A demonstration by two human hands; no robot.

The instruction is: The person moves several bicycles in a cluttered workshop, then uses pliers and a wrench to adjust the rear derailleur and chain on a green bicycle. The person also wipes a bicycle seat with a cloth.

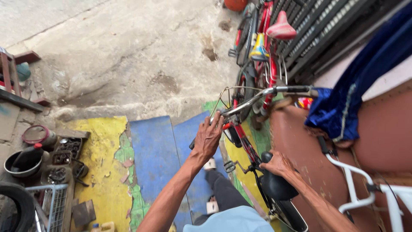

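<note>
Head view: left hand (208,137) is clamping around chrome curved bicycle handlebar (249,102); right hand (278,164) is resting, fingers closed, on black padded bicycle saddle (277,185) over red frame (244,144).

I'm seeing the bicycle (246,141) rear wheel running off the bottom edge below its black saddle (274,184); my right hand (277,165) is hiding the saddle nose; tray parts (64,157) far left of it are staying too small to identify.
</note>
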